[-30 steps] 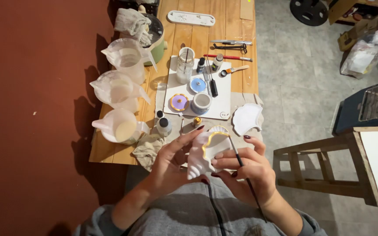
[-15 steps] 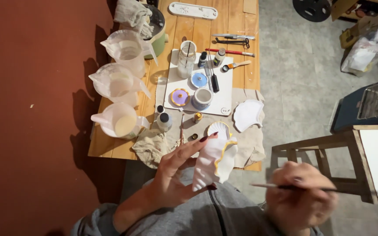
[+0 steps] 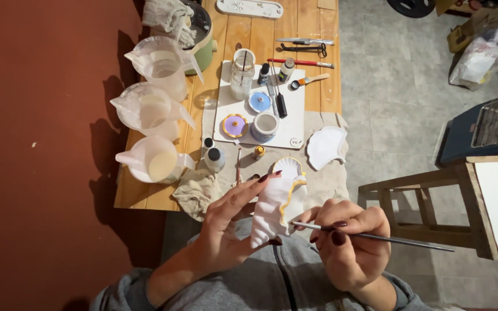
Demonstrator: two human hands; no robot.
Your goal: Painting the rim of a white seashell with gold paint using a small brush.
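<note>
Your left hand grips the white shell figurine (long axis upright), right hand pinching the thin paintbrush, tip touching the shell's right edge.

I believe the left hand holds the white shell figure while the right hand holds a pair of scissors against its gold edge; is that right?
Not quite: in the head view the right hand holds a thin paintbrush, not scissors. The left hand does hold the white shell figure, and the brush tip meets its gold edge.

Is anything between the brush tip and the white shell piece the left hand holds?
Nothing visible. The right hand holds the thin brush with its tip right at the gold-edged rim of the white shell piece, which the left hand holds up above the lap.
</note>
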